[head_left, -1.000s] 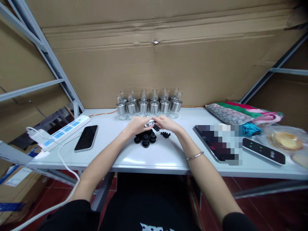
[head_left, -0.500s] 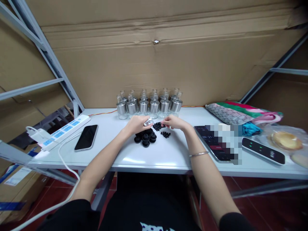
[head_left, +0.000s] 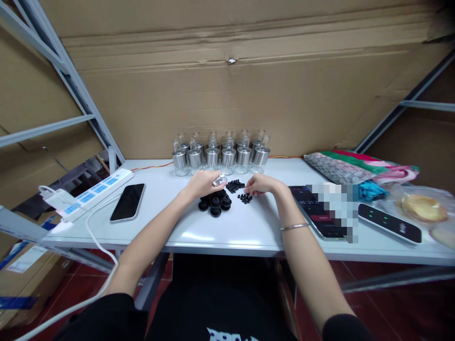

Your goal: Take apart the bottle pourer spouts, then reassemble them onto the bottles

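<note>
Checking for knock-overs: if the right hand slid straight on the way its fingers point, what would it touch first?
Probably the small black parts just beyond the right hand, whose fingers point left; further on, the bigger black caps. Depth is uncertain.

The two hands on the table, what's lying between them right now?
In the head view, small black parts lie scattered on the white table between the left hand, which holds a small bottle, and the right hand.

Timer digits on the dark tablet [head_left: 313, 210], too small to read, no other legible text
</note>
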`<state>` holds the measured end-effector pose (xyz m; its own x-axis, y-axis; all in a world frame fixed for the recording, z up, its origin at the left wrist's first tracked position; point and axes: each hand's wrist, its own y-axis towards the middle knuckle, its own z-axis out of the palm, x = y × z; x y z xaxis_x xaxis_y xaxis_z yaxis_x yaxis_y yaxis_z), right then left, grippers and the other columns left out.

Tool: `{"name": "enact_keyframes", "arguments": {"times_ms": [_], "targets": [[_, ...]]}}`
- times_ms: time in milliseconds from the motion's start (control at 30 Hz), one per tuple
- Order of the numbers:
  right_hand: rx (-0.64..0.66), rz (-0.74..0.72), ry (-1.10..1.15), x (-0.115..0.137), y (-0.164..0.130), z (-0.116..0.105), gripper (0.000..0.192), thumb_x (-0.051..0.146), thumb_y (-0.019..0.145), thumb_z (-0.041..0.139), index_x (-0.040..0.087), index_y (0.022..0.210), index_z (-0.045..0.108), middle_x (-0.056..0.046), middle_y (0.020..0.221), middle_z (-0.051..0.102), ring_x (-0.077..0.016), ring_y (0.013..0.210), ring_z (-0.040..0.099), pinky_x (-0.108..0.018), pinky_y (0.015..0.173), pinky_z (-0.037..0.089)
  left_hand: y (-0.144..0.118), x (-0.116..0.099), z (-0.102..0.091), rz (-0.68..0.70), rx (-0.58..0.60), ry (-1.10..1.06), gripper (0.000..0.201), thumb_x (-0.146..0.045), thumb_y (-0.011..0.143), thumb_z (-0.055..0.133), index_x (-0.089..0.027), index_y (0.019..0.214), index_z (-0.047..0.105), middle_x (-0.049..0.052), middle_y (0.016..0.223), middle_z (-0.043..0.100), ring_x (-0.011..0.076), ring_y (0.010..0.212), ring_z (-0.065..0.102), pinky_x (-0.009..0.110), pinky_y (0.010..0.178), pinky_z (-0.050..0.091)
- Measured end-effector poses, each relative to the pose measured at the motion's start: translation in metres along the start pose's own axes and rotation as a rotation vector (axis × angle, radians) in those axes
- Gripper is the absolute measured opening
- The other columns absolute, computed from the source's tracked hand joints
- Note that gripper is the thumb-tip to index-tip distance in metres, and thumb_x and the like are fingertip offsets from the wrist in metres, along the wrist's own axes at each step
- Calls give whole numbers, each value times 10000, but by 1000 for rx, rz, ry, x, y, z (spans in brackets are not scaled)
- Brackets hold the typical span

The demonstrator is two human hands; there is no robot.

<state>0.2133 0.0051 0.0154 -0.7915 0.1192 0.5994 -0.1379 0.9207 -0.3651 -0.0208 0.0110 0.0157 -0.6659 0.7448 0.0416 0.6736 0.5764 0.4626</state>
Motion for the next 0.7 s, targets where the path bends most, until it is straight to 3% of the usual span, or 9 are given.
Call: {"name": "enact_keyframes", "arguments": {"times_ms": [300,500,700], "targets": [[24,168,128,3,-7,1,269,276,747,681,106,567,575,-52,466,604,-135,471,611,-250,510,545,0,-1,-3,-11,21,-3,244,-389,842,509,-178,721,535,30,682,663,151,622,600,231,503,263],[74,125,181,8,-7,5,260,261,720,717,100,589,561,-34,480,592,-132,433,598,-257,491,541,-1,1,0,-4,9,-17,245,-390,840,511,-175,723,533,28,686,662,152,632,607,232,503,260],[41,43,8,15,-6,11,296,351,717,706,121,597,563,2,500,558,-91,413,534,-223,443,488,0,0,0,4,18,-4,243,-383,841,511,-172,723,533,26,680,662,154,626,609,233,506,261]]}}
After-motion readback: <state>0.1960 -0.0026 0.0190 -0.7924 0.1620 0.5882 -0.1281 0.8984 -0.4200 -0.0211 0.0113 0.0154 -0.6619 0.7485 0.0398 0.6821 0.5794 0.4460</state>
